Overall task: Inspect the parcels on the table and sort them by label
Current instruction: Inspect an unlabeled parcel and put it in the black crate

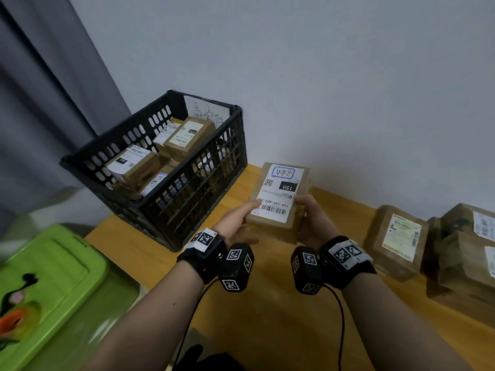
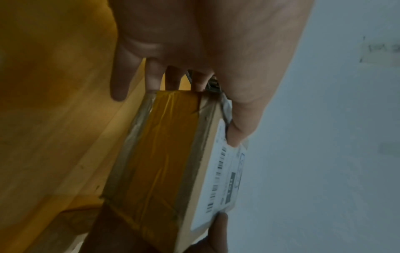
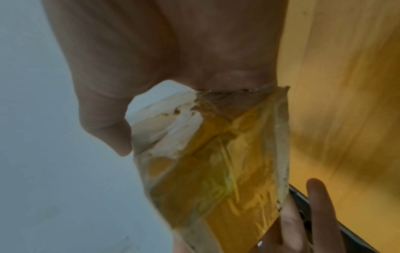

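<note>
Both hands are holding one box (image 1: pixel 278 199) up over the table (image 1: pixel 267 303), with its white label (image 1: pixel 280 192) facing up. The left hand (image 1: pixel 235 222) is gripping the left side, with its thumb lying on the label near the bar code. The right hand (image 1: pixel 312 223) is gripping the right side, thumb on top and fingers under. In the left wrist view the thumb (image 2: pixel 238 130) is pressing on the label edge while the fingers (image 2: pixel 151 75) are curling under the box.

The label is showing "15H" in a black patch and a blue stamp at the far end. It looks upside down to the person, so reading it may be slow.

To do this step well, the person should be keeping the box flat and still, and sliding the left thumb off the printed code so nothing is hidden. Turning the box around would help too.

A black crate (image 1: pixel 171 167) is sitting just to the left, with more boxes in it. More boxes (image 1: pixel 396 242) are waiting on the table to the right. The held box probably goes in the crate if its label matches.
</note>
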